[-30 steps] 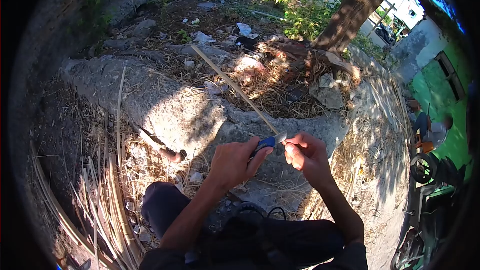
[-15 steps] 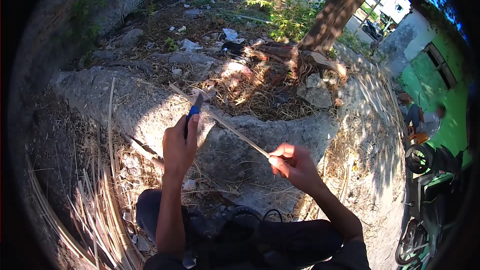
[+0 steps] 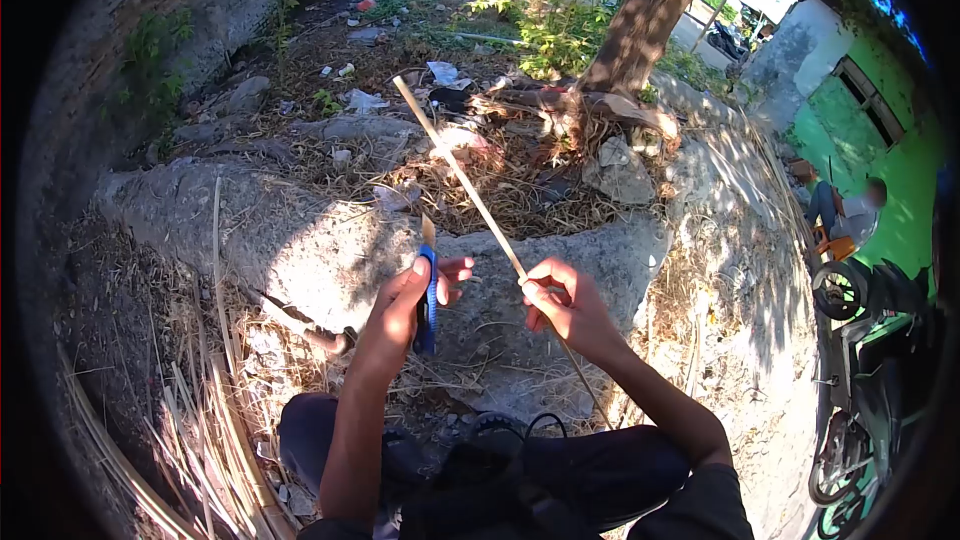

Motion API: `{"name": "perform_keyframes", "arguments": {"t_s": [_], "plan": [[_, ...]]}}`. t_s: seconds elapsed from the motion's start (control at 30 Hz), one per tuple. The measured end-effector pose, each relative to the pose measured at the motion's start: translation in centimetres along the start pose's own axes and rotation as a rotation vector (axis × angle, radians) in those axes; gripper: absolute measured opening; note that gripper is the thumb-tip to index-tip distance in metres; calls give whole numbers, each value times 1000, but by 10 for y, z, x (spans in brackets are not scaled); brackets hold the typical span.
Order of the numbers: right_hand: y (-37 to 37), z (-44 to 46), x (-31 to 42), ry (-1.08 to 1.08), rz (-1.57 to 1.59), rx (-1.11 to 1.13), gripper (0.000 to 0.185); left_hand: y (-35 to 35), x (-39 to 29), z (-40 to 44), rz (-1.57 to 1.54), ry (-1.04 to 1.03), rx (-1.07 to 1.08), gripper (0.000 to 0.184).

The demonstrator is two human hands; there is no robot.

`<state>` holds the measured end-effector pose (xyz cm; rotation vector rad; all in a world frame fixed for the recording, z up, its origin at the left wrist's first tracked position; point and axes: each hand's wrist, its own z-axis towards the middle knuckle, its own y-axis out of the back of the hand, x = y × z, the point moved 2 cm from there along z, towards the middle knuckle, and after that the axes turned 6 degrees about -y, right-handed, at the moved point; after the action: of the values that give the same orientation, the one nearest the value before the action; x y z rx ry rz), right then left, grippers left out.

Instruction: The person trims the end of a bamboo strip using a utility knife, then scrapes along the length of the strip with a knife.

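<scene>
My left hand (image 3: 396, 315) grips a blue utility knife (image 3: 428, 300), its blade pointing up and away from me; the thumb lies along the handle and some fingers reach out past it. In my right hand (image 3: 575, 312), a long thin pale bamboo strip (image 3: 462, 178) is pinched between thumb and fingers. The strip slants up and left, and its thinner tail runs down toward my right knee. Knife and strip are apart. At lower left lies a bundle of similar strips (image 3: 228, 440) on the ground.
In front runs a rough stone ledge (image 3: 200, 202) with dry shavings and litter behind it. A tree trunk (image 3: 650, 15) leans beyond. A dark tool with a curved handle (image 3: 325, 340) lies left of my knee. At right are motorbikes (image 3: 845, 290) and a seated person (image 3: 858, 220).
The knife has come off the strip and moved down and right, its blade now upright. The strip has swung steeper, its far end higher. Left fingers have loosened around the handle.
</scene>
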<state>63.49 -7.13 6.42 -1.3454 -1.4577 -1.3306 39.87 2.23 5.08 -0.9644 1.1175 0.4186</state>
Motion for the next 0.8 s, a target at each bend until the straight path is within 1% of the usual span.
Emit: {"name": "perform_keyframes", "arguments": {"t_s": [0.07, 0.13, 0.17, 0.27, 0.33, 0.4, 0.43, 0.5, 0.53, 0.57, 0.6, 0.67, 0.73, 0.77, 0.8], "plan": [[-10, 2, -1, 26, -44, 26, 18, 2, 17, 3, -36, 16, 71, 60], [-20, 3, -3, -27, -20, 41, 16, -1, 27, 5, 35, -55, 83, 58], [-24, 6, -9, -14, -34, 61, 15, -2, 28, 5, 36, -86, 87, 56], [-37, 10, -12, -22, 27, 119, 16, -4, 35, 8, -105, -126, 43, 50], [-47, 16, -12, -23, 65, 170, 17, -8, 34, 5, -227, -136, -92, 48], [-58, 21, -9, 76, 116, 202, 17, -1, 33, 4, -179, -166, -161, 48], [-64, 29, -7, 38, 69, 197, 20, 0, 31, 3, -177, -175, -169, 48], [-80, 38, 4, 80, 41, 189, 23, 5, 26, -1, -221, -173, -296, 45], [-89, 41, 11, 114, 18, 170, 25, 6, 24, -2, -215, -183, -308, 45], [-99, 42, 18, 42, 81, 190, 34, 6, 23, -4, -228, -171, -332, 44], [-108, 46, 16, 129, -20, 164, 35, 7, 21, -6, -242, -159, -353, 42], [-117, 47, 21, 304, -71, 189, 33, 7, 15, -11, -238, -135, -355, 42], [-117, 52, 13, 260, -43, 216, 30, 12, 14, -13, -45, -101, -298, 48], [-116, 54, 9, 217, -15, 236, 27, 13, 13, -15, -59, -84, -294, 51], [-115, 54, 12, 219, -14, 240, 27, 14, 13, -15, -56, -86, -297, 51]]}}
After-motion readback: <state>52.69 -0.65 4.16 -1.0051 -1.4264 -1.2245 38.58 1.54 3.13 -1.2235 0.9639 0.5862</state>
